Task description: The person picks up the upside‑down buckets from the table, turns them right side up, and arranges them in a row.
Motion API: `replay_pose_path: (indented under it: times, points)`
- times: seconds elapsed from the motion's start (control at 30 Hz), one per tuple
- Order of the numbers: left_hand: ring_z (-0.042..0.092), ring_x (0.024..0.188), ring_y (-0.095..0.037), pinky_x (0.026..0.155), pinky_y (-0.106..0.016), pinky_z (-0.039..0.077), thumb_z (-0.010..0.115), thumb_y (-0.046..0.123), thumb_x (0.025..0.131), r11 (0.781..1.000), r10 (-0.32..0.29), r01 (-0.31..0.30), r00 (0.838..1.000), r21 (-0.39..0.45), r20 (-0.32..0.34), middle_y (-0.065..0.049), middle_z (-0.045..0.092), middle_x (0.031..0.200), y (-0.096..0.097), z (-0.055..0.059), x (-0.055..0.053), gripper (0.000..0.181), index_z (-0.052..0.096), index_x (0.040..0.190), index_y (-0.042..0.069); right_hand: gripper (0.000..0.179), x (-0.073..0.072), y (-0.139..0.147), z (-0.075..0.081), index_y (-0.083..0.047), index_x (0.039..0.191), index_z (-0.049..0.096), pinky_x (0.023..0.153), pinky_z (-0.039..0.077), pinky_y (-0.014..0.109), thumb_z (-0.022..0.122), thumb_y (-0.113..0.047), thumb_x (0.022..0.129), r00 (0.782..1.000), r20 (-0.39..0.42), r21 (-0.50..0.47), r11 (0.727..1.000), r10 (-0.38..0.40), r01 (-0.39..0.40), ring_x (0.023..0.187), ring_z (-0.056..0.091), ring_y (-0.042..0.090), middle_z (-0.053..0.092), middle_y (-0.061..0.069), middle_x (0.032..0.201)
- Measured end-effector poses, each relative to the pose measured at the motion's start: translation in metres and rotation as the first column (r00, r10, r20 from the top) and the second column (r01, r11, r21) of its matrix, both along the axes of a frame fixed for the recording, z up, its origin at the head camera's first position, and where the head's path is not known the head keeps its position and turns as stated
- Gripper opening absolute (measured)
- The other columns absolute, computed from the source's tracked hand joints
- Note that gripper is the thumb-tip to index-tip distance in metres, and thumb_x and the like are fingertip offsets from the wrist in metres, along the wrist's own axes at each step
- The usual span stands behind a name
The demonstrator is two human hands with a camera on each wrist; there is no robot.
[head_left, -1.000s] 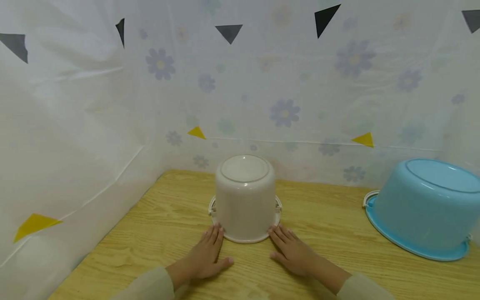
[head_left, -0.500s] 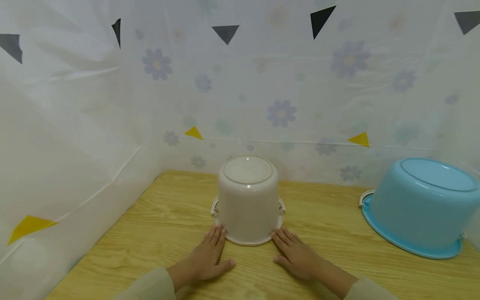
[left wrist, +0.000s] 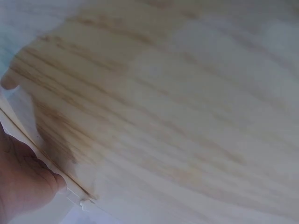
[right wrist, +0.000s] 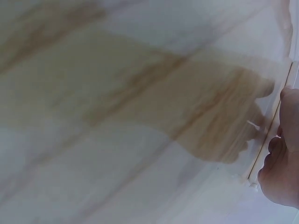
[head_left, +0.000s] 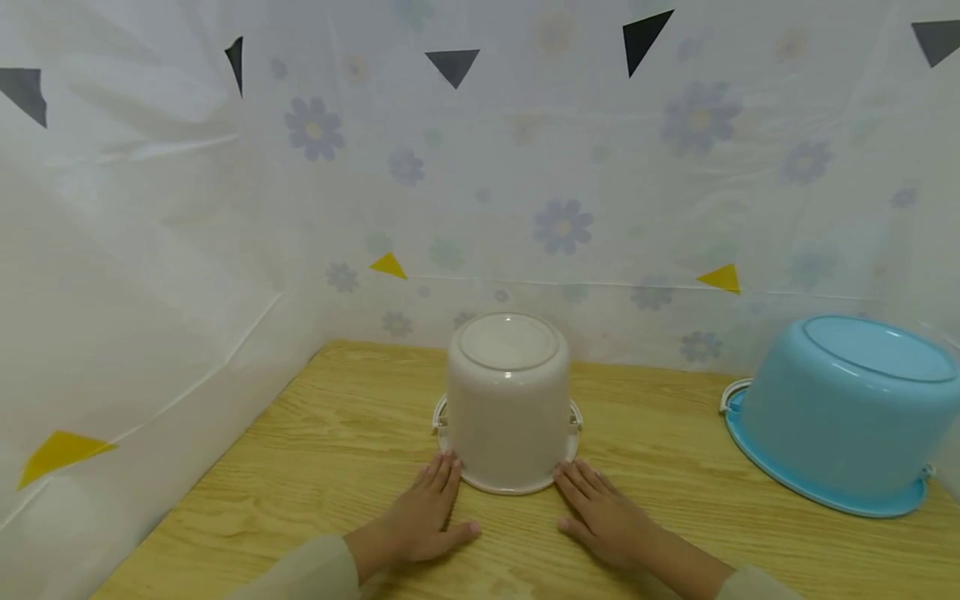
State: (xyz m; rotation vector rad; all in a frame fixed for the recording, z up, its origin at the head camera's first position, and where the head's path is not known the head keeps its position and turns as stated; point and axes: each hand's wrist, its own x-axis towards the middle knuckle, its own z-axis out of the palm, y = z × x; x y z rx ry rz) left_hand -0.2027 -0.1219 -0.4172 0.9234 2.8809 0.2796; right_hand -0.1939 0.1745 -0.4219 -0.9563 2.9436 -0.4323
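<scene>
An off-white bucket (head_left: pixel 507 417) stands upside down on the wood-grain table, its base facing up and its handle fittings showing at both sides. My left hand (head_left: pixel 422 518) lies on the table at the bucket's near left, its straight fingertips touching the rim. On the near right, my right hand (head_left: pixel 609 518) mirrors it, fingers straight and tips against the rim. In the left wrist view, part of the left hand (left wrist: pixel 28 182) shows beside the pale rim. The right wrist view catches the right hand (right wrist: pixel 282 154) along the rim, above its reflection on the glossy table.
A larger light-blue bucket (head_left: pixel 847 417) also stands upside down at the right, its handle at its left side. White plastic sheeting (head_left: pixel 135 250) with triangle stickers rises along the left. A flowered sheet (head_left: pixel 480 175) hangs behind the wooden table (head_left: pixel 300 467).
The off-white bucket has slid a little to the right and slightly nearer, both hands moving along with it at its rim. The head view has shifted slightly. The blue bucket stays put.
</scene>
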Motion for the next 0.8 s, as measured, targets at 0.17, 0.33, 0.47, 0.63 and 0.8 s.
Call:
replay_pose_path:
  times: [0.17, 0.33, 0.47, 0.63, 0.8]
  points:
    - [0.010, 0.142, -0.038, 0.114, -0.051, 0.020, 0.034, 0.060, 0.093, 1.000, -0.013, 0.013, 1.000, -0.001, 0.003, -0.028, 0.008, 0.152, 0.004, 0.001, 0.000, 0.087, 0.017, 0.144, -0.009, 0.064, 0.002, 0.004, -0.001, 0.002, 0.143, 0.031, 0.108, 0.024, 0.058, 0.039, -0.043, 0.098, 1.000, -0.013, 0.015, 1.000, -0.010, 0.010, 0.138, 0.022, 0.042, 0.027, 0.021, 0.150]
    - [0.011, 0.142, -0.038, 0.114, -0.051, 0.020, 0.034, 0.060, 0.092, 1.000, -0.014, 0.014, 1.000, -0.012, 0.003, -0.028, 0.008, 0.152, 0.008, 0.001, -0.001, 0.087, 0.018, 0.144, -0.008, 0.063, 0.005, 0.007, -0.004, 0.002, 0.142, 0.033, 0.106, 0.028, 0.059, 0.041, -0.042, 0.097, 0.998, -0.059, 0.021, 1.000, -0.007, 0.008, 0.136, 0.025, 0.042, 0.030, 0.021, 0.149]
    - [0.010, 0.142, -0.039, 0.114, -0.051, 0.020, 0.033, 0.060, 0.093, 1.000, -0.024, 0.024, 1.000, -0.014, 0.000, -0.028, 0.009, 0.152, 0.010, 0.000, -0.001, 0.087, 0.018, 0.144, -0.008, 0.062, 0.007, 0.011, -0.006, 0.001, 0.141, 0.034, 0.105, 0.029, 0.058, 0.041, -0.042, 0.097, 0.996, -0.088, 0.016, 1.000, -0.016, 0.018, 0.136, 0.027, 0.041, 0.032, 0.019, 0.148]
    - [0.010, 0.142, -0.039, 0.114, -0.051, 0.019, 0.033, 0.061, 0.093, 0.999, -0.033, 0.033, 0.999, -0.024, 0.004, -0.027, 0.008, 0.152, 0.013, -0.001, -0.002, 0.087, 0.018, 0.145, -0.007, 0.061, 0.009, 0.014, -0.009, 0.000, 0.140, 0.037, 0.104, 0.032, 0.056, 0.042, -0.042, 0.097, 0.991, -0.133, 0.031, 0.999, -0.020, 0.024, 0.135, 0.031, 0.040, 0.035, 0.017, 0.147]
    - [0.010, 0.142, -0.039, 0.114, -0.051, 0.019, 0.033, 0.061, 0.092, 0.999, -0.038, 0.039, 0.999, -0.025, 0.014, -0.027, 0.008, 0.153, 0.014, 0.000, 0.000, 0.087, 0.017, 0.145, -0.006, 0.060, 0.012, 0.017, -0.011, -0.002, 0.141, 0.038, 0.104, 0.032, 0.054, 0.043, -0.043, 0.096, 0.985, -0.170, 0.037, 0.999, -0.025, 0.031, 0.134, 0.033, 0.038, 0.037, 0.015, 0.147]
